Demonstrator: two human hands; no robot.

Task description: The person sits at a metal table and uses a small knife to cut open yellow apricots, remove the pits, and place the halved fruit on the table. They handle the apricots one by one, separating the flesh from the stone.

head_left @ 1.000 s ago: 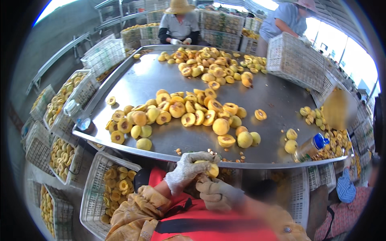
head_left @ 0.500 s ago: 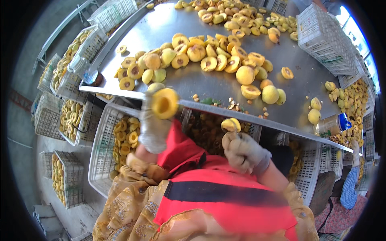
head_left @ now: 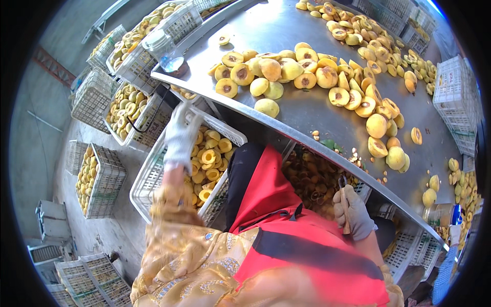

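My left hand [head_left: 180, 138], in a whitish glove, reaches over the far left corner of a white plastic crate [head_left: 147, 180]. Its fingers are stretched out and hold no fruit; whether they touch the rim I cannot tell. Pitted yellow peach halves [head_left: 208, 157] fill much of that crate. Near my lap, my gloved right hand [head_left: 356, 212] is closed round a pitting tool [head_left: 346, 207] with a wooden handle and a small metal loop at its tip. Below the table edge, beyond that tool, lies a dark heap of fruit pieces [head_left: 312, 176], partly in shadow.
Cut peaches [head_left: 307, 66] lie in a band across the metal table [head_left: 327, 115], whose raised edge runs before me. A clear jar [head_left: 173, 61] stands at its left corner, a blue-lidded jar [head_left: 444, 215] at right. Filled crates [head_left: 102, 179] stand on the left floor.
My left hand has moved from the table edge to the crate, and the pitted peach half has left it. The peach half at my right hand is gone too. The view has turned left.
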